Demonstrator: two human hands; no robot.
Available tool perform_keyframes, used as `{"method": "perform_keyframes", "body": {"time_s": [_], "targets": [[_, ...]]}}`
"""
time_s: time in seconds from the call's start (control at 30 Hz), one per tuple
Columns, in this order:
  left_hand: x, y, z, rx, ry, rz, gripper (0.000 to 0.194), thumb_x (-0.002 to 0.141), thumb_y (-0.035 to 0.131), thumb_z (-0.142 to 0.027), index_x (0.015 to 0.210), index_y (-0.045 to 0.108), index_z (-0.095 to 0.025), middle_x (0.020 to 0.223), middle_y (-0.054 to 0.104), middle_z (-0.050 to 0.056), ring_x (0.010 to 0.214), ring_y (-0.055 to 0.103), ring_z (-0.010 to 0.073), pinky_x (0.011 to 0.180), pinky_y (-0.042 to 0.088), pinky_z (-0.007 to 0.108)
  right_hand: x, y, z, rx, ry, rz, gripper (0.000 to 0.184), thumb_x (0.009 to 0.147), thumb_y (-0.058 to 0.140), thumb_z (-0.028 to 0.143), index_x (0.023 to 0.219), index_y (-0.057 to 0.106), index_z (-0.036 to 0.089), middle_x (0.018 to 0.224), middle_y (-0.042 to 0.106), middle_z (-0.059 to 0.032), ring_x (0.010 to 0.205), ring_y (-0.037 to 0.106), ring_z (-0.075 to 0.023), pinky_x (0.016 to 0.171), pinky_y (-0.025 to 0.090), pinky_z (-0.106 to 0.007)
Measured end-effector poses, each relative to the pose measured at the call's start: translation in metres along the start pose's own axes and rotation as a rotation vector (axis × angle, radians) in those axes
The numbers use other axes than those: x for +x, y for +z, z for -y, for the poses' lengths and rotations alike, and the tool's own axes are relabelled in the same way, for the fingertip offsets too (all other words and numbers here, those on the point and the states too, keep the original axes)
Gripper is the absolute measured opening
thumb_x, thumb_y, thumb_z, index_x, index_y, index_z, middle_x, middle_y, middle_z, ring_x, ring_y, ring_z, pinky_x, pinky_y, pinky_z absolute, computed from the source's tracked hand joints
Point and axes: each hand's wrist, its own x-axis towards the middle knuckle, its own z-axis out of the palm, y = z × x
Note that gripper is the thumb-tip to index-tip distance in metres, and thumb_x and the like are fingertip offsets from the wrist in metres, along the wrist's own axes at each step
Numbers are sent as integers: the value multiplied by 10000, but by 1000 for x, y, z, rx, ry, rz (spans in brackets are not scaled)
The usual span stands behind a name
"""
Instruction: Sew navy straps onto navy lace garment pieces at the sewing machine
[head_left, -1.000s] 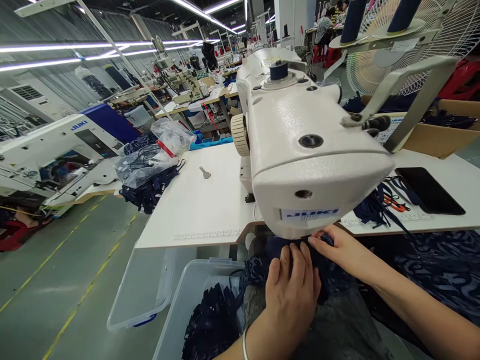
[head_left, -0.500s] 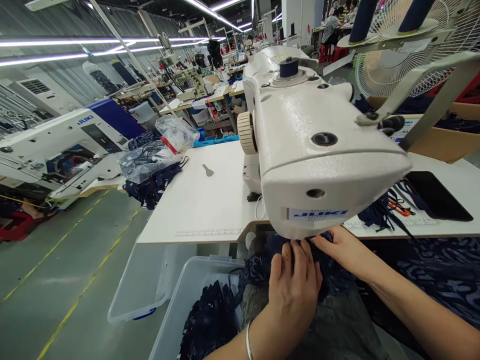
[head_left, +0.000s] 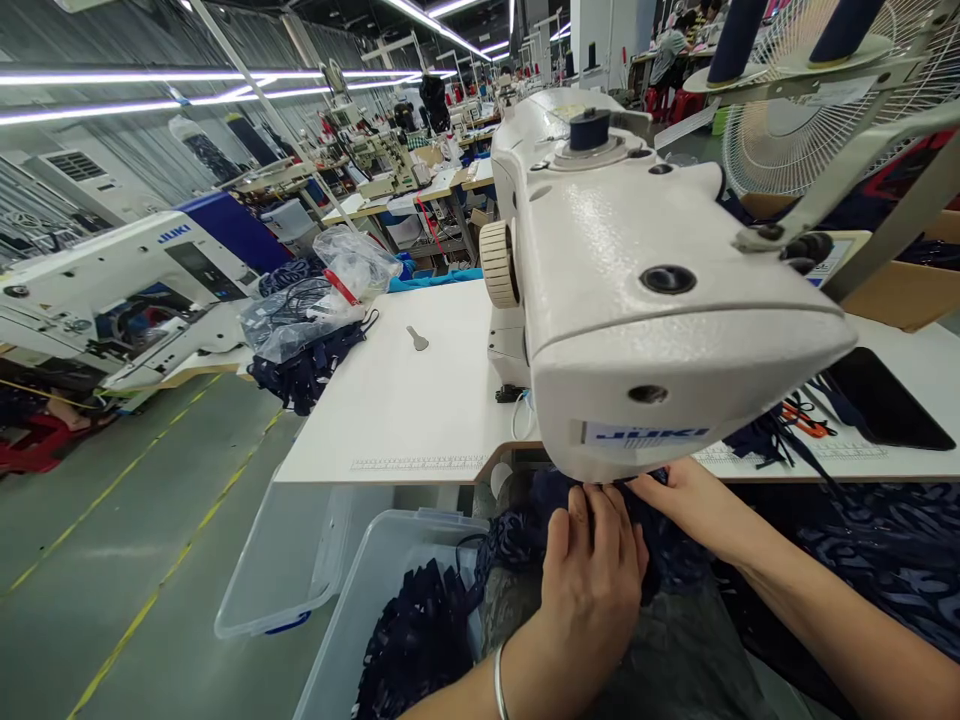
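A white JUKI sewing machine (head_left: 675,340) fills the middle of the view, and its head hides the needle area. Under its front end my left hand (head_left: 592,560) presses down on dark navy patterned fabric (head_left: 517,535), fingers bent and close together, tips hidden beneath the machine. My right hand (head_left: 686,500) grips the same fabric from the right side, its thumb showing and its other fingers mostly out of sight. The fabric hangs over my lap, and a strip of it runs left toward a clear plastic bin (head_left: 360,590).
Dark strips (head_left: 420,640) lie heaped in the bin. On the white table (head_left: 420,400) are a small metal piece (head_left: 417,340), a bagged bundle (head_left: 300,320), orange-handled snips (head_left: 808,418) and a black phone (head_left: 892,400). A fan (head_left: 795,130) and a cardboard box (head_left: 892,295) stand behind right.
The view has shifted slightly, so the machine sits a little farther right in the picture. Both hands keep nearly the same place on the fabric.
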Motion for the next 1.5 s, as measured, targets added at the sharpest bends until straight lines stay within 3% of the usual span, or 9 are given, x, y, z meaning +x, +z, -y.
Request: {"method": "perform_keyframes", "body": {"time_s": [0.67, 1.0, 1.5], "targets": [[-2, 3, 0, -44, -28, -47, 317, 936, 525, -216, 1189, 652, -75, 1119, 723, 82, 993, 674, 230, 809, 481, 346, 1, 0, -4, 13, 9, 8, 236, 891, 561, 350, 1068, 632, 211, 974, 683, -49, 955, 599, -253, 920, 477, -387], [-3, 4, 0, -21, -20, -40, 312, 949, 510, -229, 1191, 655, -95, 1119, 726, 52, 1001, 668, 221, 842, 464, 348, 1, 0, -5, 61, 8, 26, 305, 912, 550, 341, 1190, 593, 222, 1181, 660, -69, 1076, 585, -259, 964, 466, -386], [-4, 4, -2, 17, -14, -9, 301, 950, 528, -236, 1186, 649, -92, 1121, 717, 60, 1039, 645, 228, 877, 435, 360, 1, 0, -1, 20, 2, 19, 232, 879, 537, 337, 1069, 601, 221, 941, 657, -38, 935, 572, -241, 893, 462, -365]]}}
